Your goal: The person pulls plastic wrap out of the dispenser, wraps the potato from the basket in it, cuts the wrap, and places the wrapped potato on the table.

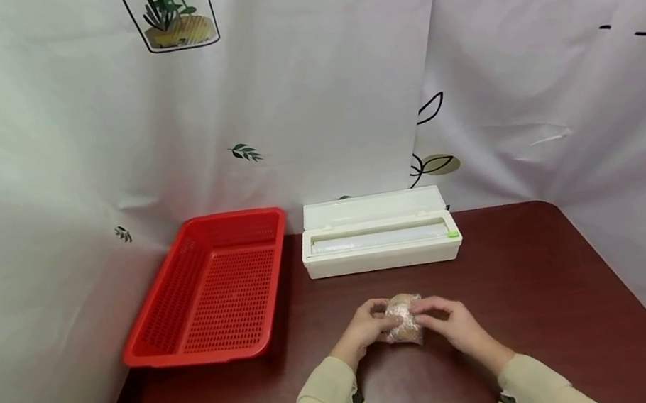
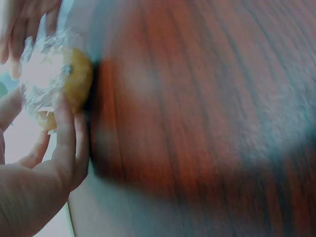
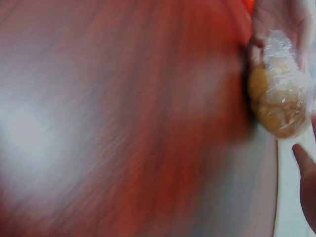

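Observation:
A rounded yellow-brown item (image 1: 409,332), potato-like in look, is partly covered in crinkled cling film (image 1: 399,309) above the table. My left hand (image 1: 367,327) holds it from the left, thumb and fingers on either side. In the left wrist view the left hand (image 2: 44,173) grips its lower end, and the bare yellow skin (image 2: 81,79) shows on one side. My right hand (image 1: 453,322) is at its right side, fingertips right at the film. The right wrist view shows a right fingertip (image 3: 298,150) just off the item (image 3: 279,116), with the fingers extended.
A white cling film dispenser (image 1: 381,259) stands behind the hands, its lid (image 1: 372,207) raised and a roll (image 1: 378,239) inside. To the left is a red perforated basket (image 1: 230,297). All stand on a dark red-brown wooden table (image 1: 544,278), with printed curtains (image 1: 326,71) behind.

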A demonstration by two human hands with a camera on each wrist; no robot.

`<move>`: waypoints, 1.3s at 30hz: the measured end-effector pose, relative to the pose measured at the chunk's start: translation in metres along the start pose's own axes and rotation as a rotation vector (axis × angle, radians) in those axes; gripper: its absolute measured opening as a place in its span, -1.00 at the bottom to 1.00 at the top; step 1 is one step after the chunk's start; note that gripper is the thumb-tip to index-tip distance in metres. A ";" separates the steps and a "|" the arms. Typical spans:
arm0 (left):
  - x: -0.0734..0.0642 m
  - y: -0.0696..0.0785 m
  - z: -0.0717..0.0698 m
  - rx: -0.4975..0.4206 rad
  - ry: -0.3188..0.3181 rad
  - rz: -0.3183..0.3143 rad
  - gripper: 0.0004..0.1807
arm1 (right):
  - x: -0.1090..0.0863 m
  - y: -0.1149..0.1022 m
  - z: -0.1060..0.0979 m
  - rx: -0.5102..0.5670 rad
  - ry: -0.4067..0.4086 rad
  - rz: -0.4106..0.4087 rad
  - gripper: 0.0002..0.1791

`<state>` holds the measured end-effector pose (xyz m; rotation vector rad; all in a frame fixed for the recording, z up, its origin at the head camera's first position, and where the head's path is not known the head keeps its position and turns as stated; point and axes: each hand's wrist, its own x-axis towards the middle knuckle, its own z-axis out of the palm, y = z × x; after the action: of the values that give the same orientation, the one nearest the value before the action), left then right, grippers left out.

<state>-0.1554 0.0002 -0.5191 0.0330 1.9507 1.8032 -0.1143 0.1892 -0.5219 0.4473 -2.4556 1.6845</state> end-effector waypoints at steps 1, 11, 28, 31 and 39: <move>-0.001 0.000 0.001 0.018 0.013 0.009 -0.53 | 0.002 0.000 0.001 -0.005 0.044 0.082 -0.86; -0.004 -0.012 -0.001 0.664 0.219 0.212 -0.46 | 0.014 0.014 -0.008 -0.202 -0.059 0.382 -0.57; -0.004 0.001 -0.011 0.896 0.171 0.477 -0.80 | 0.020 0.006 -0.005 -0.349 -0.116 0.143 -0.57; -0.004 -0.005 -0.014 0.793 0.122 0.432 -0.67 | 0.019 0.011 -0.006 -0.225 -0.090 0.139 -0.66; 0.010 -0.007 -0.014 0.658 0.165 0.417 -0.69 | 0.031 0.019 0.005 -0.110 0.020 0.234 -0.70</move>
<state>-0.1670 -0.0104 -0.5288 0.5558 2.7340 1.3248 -0.1490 0.1856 -0.5325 0.1334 -2.6565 1.6113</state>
